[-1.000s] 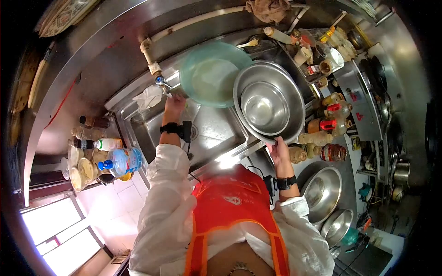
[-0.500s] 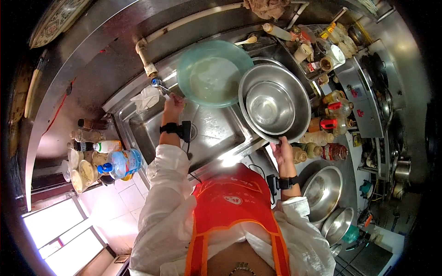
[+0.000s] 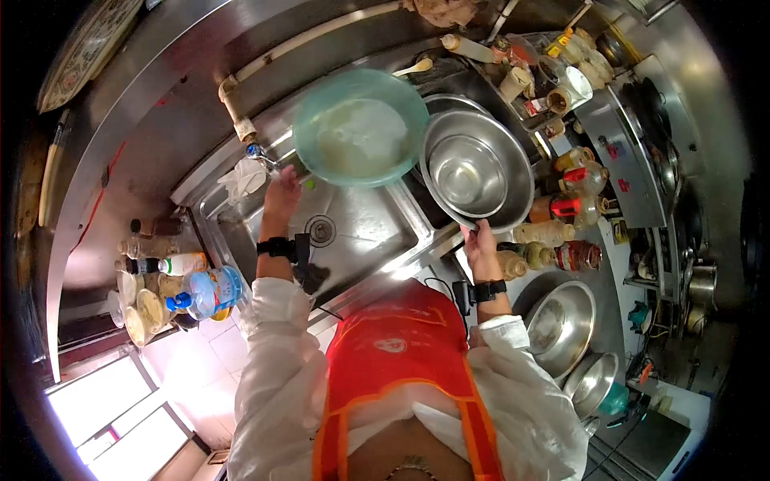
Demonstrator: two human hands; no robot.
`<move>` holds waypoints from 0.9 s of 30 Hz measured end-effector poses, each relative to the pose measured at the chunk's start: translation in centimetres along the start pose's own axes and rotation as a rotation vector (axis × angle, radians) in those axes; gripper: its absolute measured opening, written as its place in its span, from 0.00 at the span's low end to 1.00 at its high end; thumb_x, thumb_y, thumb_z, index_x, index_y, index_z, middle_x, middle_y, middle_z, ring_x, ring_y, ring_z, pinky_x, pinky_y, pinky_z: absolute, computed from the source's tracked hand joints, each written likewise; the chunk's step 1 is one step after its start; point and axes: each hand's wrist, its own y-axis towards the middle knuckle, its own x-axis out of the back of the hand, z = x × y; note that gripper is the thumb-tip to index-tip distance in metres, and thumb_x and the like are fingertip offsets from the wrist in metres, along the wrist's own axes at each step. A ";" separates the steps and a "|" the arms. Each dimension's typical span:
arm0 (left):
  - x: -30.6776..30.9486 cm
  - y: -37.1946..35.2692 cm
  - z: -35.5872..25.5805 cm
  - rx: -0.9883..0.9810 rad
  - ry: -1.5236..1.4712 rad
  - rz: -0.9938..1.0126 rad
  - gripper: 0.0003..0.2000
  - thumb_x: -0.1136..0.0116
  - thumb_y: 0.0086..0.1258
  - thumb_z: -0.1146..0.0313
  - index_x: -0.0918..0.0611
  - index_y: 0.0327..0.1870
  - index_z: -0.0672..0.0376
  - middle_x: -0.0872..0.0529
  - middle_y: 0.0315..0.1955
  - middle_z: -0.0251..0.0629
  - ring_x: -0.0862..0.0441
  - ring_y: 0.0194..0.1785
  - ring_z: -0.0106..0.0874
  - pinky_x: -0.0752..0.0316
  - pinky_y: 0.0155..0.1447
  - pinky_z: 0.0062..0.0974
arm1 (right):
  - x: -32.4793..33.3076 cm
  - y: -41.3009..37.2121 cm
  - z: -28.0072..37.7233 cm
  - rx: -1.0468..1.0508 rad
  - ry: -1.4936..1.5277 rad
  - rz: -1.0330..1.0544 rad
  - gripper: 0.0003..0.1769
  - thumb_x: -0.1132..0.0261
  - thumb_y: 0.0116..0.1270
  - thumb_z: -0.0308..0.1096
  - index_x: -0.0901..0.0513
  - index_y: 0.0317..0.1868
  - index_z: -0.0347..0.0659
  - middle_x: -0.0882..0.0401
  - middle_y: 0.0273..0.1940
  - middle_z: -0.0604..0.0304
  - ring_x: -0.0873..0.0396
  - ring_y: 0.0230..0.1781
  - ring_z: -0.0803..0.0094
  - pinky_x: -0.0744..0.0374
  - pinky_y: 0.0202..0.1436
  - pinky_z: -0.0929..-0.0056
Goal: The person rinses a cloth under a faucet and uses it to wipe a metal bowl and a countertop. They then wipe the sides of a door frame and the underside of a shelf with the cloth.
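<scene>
– head view: what has each hand got?

– the left hand has its grip clamped on the near rim of the green basin, which is held up and tilted over the sink, just beside the tap. the right hand has its grip closed on the near edge of the big steel bowl, with a smaller steel bowl nested inside it. that pair is raised too, tilted toward the camera, above the right-hand end of the sink and touching the basin's rim or very nearly.

– anything in the basin?

– a pale, cloudy film across its bottom. i can't tell whether it's water or residue. the steel bowls look shiny and bare inside.

– so how far along is the washing, would you say?

– about midway, by my reading. all three vessels are up in the hands, none set down, and the sink floor around the drain shines wet. the basin looks as if it wants rinsing out yet. a spare bowl and a second spare bowl sit on the worktop to the right, well apart from the hands. whether they're washed, i can't tell.

– and round about?

– condiment bottles crowd just beyond the right hand, and a blue-capped jug stands left of the sink.
</scene>
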 end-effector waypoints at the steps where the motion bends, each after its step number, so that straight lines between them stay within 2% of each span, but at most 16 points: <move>1: 0.0 0.2 0.1 0.000 -0.001 0.001 0.09 0.65 0.68 0.66 0.29 0.31 0.54 0.32 0.18 0.27 0.40 0.18 0.22 0.41 0.21 0.20 | 0.5 1.2 -0.5 -0.006 0.020 -0.027 0.08 0.49 0.61 0.28 0.29 0.36 0.30 0.28 0.33 0.57 0.24 0.31 0.68 0.17 0.40 0.67; 3: 0.7 1.1 0.3 0.054 -0.367 0.073 0.09 0.59 0.68 0.66 0.28 0.31 0.60 0.34 0.18 0.28 0.41 0.18 0.23 0.42 0.23 0.22 | 0.2 1.9 -0.9 -0.015 0.030 -0.032 0.10 0.50 0.62 0.29 0.29 0.37 0.29 0.27 0.34 0.56 0.24 0.32 0.66 0.17 0.40 0.67; 7: 4.8 4.0 1.4 0.086 -0.306 0.046 0.14 0.63 0.69 0.64 0.34 0.22 0.57 0.36 0.17 0.29 0.42 0.18 0.24 0.45 0.21 0.21 | 0.3 5.4 -2.1 -0.082 0.066 -0.030 0.13 0.52 0.65 0.32 0.28 0.41 0.30 0.25 0.40 0.53 0.23 0.36 0.62 0.18 0.42 0.68; 9: 7.2 4.6 2.2 0.086 -0.358 0.308 0.13 0.65 0.70 0.65 0.37 0.22 0.55 0.35 0.18 0.30 0.42 0.18 0.22 0.47 0.21 0.19 | -0.2 7.2 -2.6 -0.066 0.128 -0.022 0.14 0.52 0.65 0.34 0.27 0.41 0.30 0.23 0.39 0.53 0.22 0.36 0.60 0.19 0.42 0.68; 12: 8.4 3.6 2.1 0.124 -0.355 0.245 0.11 0.65 0.69 0.66 0.36 0.24 0.57 0.35 0.18 0.31 0.41 0.18 0.22 0.46 0.21 0.18 | -0.6 10.5 -2.7 -0.059 0.153 0.034 0.16 0.55 0.66 0.35 0.27 0.42 0.30 0.23 0.38 0.52 0.22 0.35 0.59 0.18 0.39 0.69; 13: 7.8 2.5 1.7 0.117 -0.356 0.237 0.11 0.65 0.69 0.66 0.36 0.24 0.57 0.35 0.18 0.31 0.41 0.18 0.22 0.46 0.21 0.18 | -0.9 11.7 -2.5 -0.109 0.137 -0.030 0.17 0.56 0.66 0.36 0.27 0.42 0.31 0.23 0.37 0.52 0.21 0.33 0.59 0.17 0.36 0.69; 14: 6.3 0.7 1.0 0.090 -0.297 0.048 0.10 0.64 0.69 0.66 0.34 0.26 0.57 0.33 0.19 0.31 0.41 0.17 0.23 0.45 0.21 0.18 | 1.8 16.4 -3.1 -0.076 0.108 0.175 0.16 0.56 0.66 0.35 0.27 0.42 0.31 0.22 0.36 0.51 0.21 0.32 0.59 0.18 0.36 0.70; 15: 5.7 -0.2 0.6 0.062 -0.240 -0.141 0.10 0.64 0.69 0.66 0.33 0.27 0.58 0.32 0.19 0.31 0.41 0.17 0.23 0.43 0.22 0.19 | 0.6 16.7 -2.9 -0.101 0.134 0.062 0.16 0.56 0.65 0.35 0.27 0.41 0.31 0.22 0.35 0.51 0.21 0.32 0.59 0.18 0.34 0.70; 16: 6.1 -0.3 0.4 0.051 -0.247 -0.148 0.10 0.64 0.69 0.66 0.33 0.27 0.58 0.32 0.19 0.31 0.41 0.17 0.23 0.43 0.22 0.19 | -0.5 16.9 -2.8 -0.126 0.158 -0.050 0.16 0.56 0.65 0.34 0.27 0.41 0.31 0.22 0.34 0.51 0.21 0.31 0.59 0.18 0.33 0.71; 18: 7.2 -0.4 -0.1 -0.027 -0.194 -0.278 0.01 0.55 0.61 0.73 0.30 0.31 0.56 0.28 0.23 0.30 0.34 0.22 0.23 0.38 0.26 0.19 | -1.5 17.4 -2.4 -0.117 0.085 -0.026 0.15 0.55 0.64 0.34 0.25 0.37 0.33 0.21 0.32 0.52 0.22 0.27 0.61 0.19 0.28 0.72; 19: 8.8 -0.1 -0.3 -0.037 -0.202 -0.289 0.01 0.55 0.61 0.73 0.30 0.31 0.56 0.28 0.23 0.30 0.34 0.22 0.23 0.38 0.26 0.19 | -1.6 18.3 -2.1 -0.132 0.025 0.019 0.15 0.55 0.64 0.35 0.25 0.38 0.33 0.21 0.33 0.53 0.22 0.28 0.61 0.19 0.28 0.72; 20: 10.7 0.1 -0.7 -0.042 -0.166 -0.083 0.03 0.55 0.59 0.75 0.29 0.32 0.56 0.27 0.24 0.31 0.33 0.22 0.24 0.36 0.28 0.20 | -1.7 19.2 -2.1 -0.148 -0.035 0.062 0.15 0.55 0.64 0.35 0.25 0.38 0.34 0.21 0.33 0.53 0.22 0.28 0.61 0.19 0.28 0.71; 21: 12.4 0.4 -0.8 -0.045 -0.129 0.121 0.04 0.55 0.57 0.76 0.29 0.32 0.55 0.26 0.25 0.31 0.33 0.23 0.24 0.35 0.30 0.22 | -2.4 19.2 -2.1 -0.139 -0.021 -0.008 0.15 0.54 0.64 0.35 0.25 0.41 0.35 0.21 0.35 0.54 0.22 0.31 0.62 0.19 0.33 0.71; 22: 13.4 0.6 -0.8 -0.055 -0.136 0.105 0.04 0.55 0.57 0.76 0.29 0.32 0.55 0.26 0.25 0.31 0.33 0.23 0.24 0.35 0.30 0.22 | -2.6 20.1 -2.4 -0.150 -0.035 -0.001 0.15 0.54 0.64 0.35 0.25 0.41 0.35 0.21 0.35 0.54 0.22 0.31 0.62 0.19 0.33 0.71; 25: 15.3 0.3 -1.1 -0.055 -0.091 0.078 0.07 0.56 0.55 0.77 0.28 0.34 0.54 0.25 0.27 0.31 0.31 0.25 0.25 0.33 0.31 0.21 | -3.0 21.0 -3.4 -0.213 0.074 -0.213 0.14 0.52 0.63 0.30 0.27 0.46 0.33 0.23 0.42 0.54 0.24 0.41 0.61 0.20 0.45 0.66; 27: 15.3 -0.2 -0.8 -0.012 -0.109 -0.180 0.07 0.55 0.56 0.75 0.27 0.35 0.56 0.24 0.29 0.32 0.29 0.26 0.24 0.31 0.32 0.21 | 0.8 26.1 -5.2 -0.216 0.157 -0.101 0.14 0.51 0.62 0.28 0.27 0.46 0.32 0.23 0.43 0.54 0.25 0.43 0.61 0.21 0.46 0.64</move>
